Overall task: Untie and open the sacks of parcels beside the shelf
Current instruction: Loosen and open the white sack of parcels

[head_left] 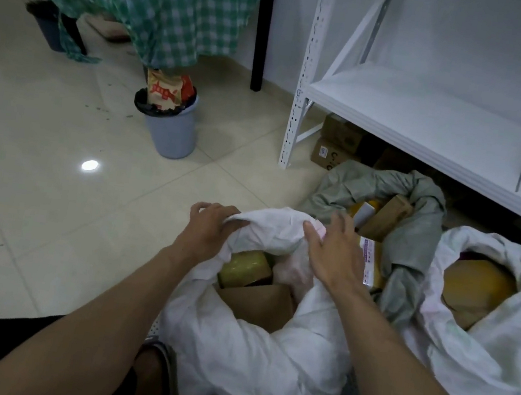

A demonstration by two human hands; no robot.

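the near sack (248,355) stands on the floor between the forearms, near the shelf (412,118), its mouth up and partly open over brown parcels (245,268). the rim's far fold runs left to right between the hands. the left hand (212,229) curls its fingers over the fold's left end and grips it. the right hand (333,253) lies on the right end, fingers straight and spread, gripping nothing. both hands are about equally near, so spreading the fold apart seems next. the grey sack (411,250) and right sack (497,354) look open.
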